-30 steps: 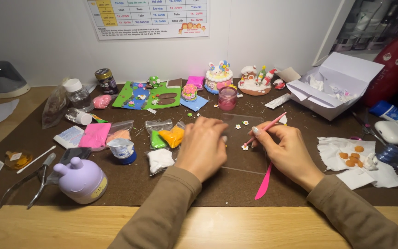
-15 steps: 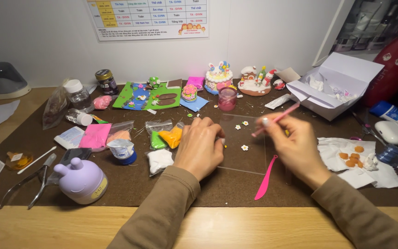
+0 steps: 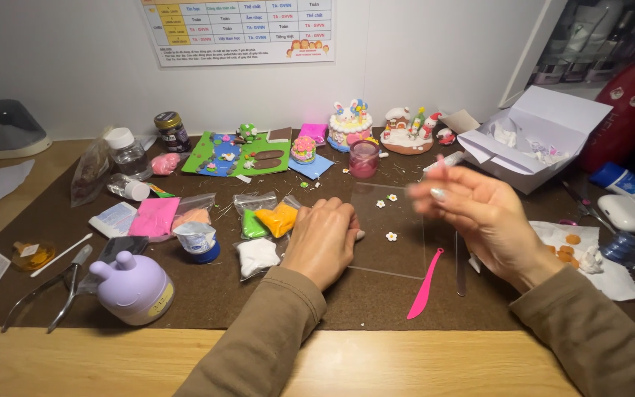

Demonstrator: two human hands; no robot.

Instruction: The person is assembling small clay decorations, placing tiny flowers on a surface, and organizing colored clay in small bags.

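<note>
Right, wooden counter (image 3: pixel 420 367) w/ a dark brown felt-like mat (image 3: pixel 273 301) over most of it, white wall behind w/ a printed timetable sheet (image 3: pixel 240 29) stuck up. Open white cardboard box (image 3: pixel 531 136) sits back right, red rounded appliance (image 3: pixel 630 110) past it.

My left hand (image 3: pixel 323 239) lies palm-down on the mat, fingers (image 3: pixel 343 220) curled loosely and pressing the left edge of a clear plastic sheet (image 3: pixel 398 246); can't tell if anything's under them. That sheet lies flat mid-mat, just ahead of me between both hands, thin and glossy, w/ tiny white clay flowers (image 3: pixel 390 236) dotted on it. My right hand (image 3: pixel 479 217) hovers above the sheet's right side, blurred, fingers half spread; a pinkish thin bit shows at the fingertips but can't tell what it is or if I'm pinching it.

Pink plastic clay knife (image 3: pixel 425 283) lies slanted at the sheet's right corner, near it. Left of my left hand: small zip bags of soft clay, orange (image 3: pixel 277 219), green (image 3: pixel 253 224), white (image 3: pixel 256 256), pink (image 3: pixel 154 217). Lilac rounded pot w/ ears (image 3: pixel 132 287) front left, metal pliers (image 3: pixel 53 287) beside it. Back row: green clay scene board (image 3: pixel 240 153), clay bunny cake (image 3: pixel 350 123), small pink jar (image 3: pixel 364 158).
</note>
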